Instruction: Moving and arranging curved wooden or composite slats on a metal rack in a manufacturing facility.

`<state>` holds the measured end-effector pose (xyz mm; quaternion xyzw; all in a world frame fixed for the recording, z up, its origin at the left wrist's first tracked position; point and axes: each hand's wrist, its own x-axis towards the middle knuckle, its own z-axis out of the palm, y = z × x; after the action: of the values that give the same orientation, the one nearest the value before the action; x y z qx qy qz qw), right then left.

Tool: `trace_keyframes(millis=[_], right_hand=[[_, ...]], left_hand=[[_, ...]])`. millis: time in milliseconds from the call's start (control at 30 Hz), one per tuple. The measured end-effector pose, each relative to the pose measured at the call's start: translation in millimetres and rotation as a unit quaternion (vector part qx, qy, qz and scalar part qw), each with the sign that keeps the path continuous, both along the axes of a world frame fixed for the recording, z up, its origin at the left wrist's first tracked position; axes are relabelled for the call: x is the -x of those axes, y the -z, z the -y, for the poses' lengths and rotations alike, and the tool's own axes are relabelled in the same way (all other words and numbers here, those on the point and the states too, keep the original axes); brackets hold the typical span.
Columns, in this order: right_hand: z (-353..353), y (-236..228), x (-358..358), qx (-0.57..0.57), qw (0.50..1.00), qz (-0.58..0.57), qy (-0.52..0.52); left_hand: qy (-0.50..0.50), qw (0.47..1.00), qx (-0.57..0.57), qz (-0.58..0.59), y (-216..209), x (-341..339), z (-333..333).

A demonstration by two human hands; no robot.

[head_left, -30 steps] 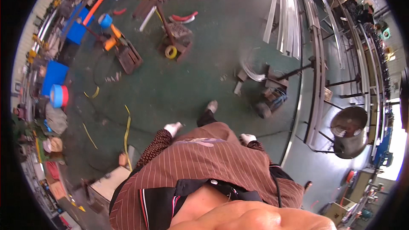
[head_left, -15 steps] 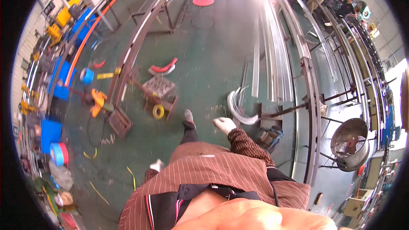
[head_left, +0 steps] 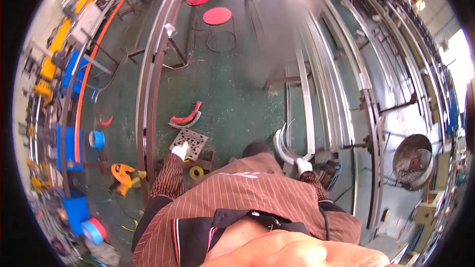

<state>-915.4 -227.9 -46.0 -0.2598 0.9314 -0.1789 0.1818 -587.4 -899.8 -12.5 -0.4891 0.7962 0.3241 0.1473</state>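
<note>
My left hand, in a white glove, hangs over the near edge of a steel plate full of holes. I cannot tell whether it touches the plate. A yellow tape roll lies just to its right. My right hand, also white-gloved, is beside the lower end of some curved pale strips, with no clear contact visible. Both hands are small and blurred, so their fingers do not show clearly. A red curved piece with a pale one rests beyond the plate.
Long metal profiles lie along the right, beside a long rail. Another rail runs along the left. A round drum fan stands at right. Red round stools are ahead. A yellow tool is at left.
I have moved forward, so the plate and the stools are nearer. My left hand has swung forward to the plate; my right hand has dropped back and outward toward the curved strips.
</note>
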Motion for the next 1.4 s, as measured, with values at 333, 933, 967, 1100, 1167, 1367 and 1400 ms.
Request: trace_keyframes(millis=[333, 933, 967, 1100, 1167, 1367, 1400], right_hand=[[94, 110, 92, -0.099, 0.955, 0.246, 0.134], [520, -143, 568, -0.127, 0.869, 0.458, 0.136], [514, -142, 564, -0.077, 0.871, 0.462, 0.150], [500, -130, 536, -0.107, 0.920, 0.305, 0.220], [526, -140, 525, -0.125, 0.903, 0.298, 0.283], [536, -130, 509, -0.139, 0.804, 0.308, 0.488], [534, -121, 508, -0.152, 0.794, 0.292, 0.511]], left_hand=[[0.109, 0.987, -0.119, 0.008, -21, 369, 17], [-0.044, 0.965, -0.256, -0.018, -10, 480, 296], [-0.018, 0.969, -0.246, 0.003, -10, 493, 312], [0.026, 0.970, -0.240, 0.035, -17, 568, 398], [-0.002, 0.972, -0.235, 0.032, -29, 603, 458], [-0.085, 0.941, -0.316, -0.086, -15, 790, 604], [-0.083, 0.939, -0.317, -0.103, -11, 825, 618]])
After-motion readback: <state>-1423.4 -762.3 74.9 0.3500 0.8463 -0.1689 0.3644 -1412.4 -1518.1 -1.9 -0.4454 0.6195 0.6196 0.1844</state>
